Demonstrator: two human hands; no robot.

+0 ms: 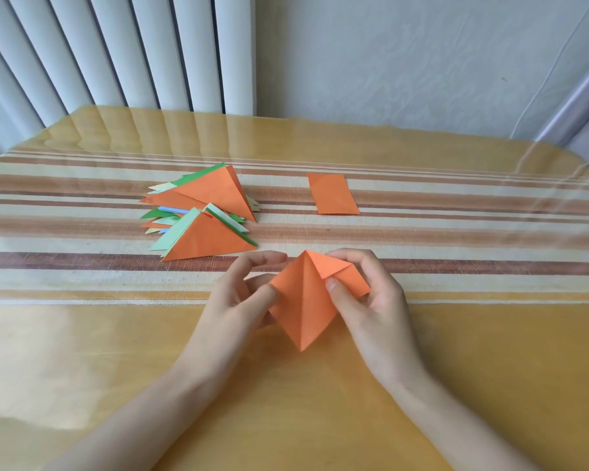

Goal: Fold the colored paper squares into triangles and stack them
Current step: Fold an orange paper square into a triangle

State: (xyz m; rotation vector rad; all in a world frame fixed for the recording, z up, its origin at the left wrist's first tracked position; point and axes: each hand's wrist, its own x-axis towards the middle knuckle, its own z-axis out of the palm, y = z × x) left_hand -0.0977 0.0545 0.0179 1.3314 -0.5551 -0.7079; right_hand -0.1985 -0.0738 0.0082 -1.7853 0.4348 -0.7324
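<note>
In front of the stack (pixel 204 212), over the table (pixel 99 351), the left hand (pixel 242 300) and right hand (pixel 368 300) are each pinching 1 side of the paper (pixel 303 307), risking a skewed crease if its corners are slipping apart.

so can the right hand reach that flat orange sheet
Probably yes: only bare table between the right hand and the sheet, though it must first release the folded paper it pinches.
</note>
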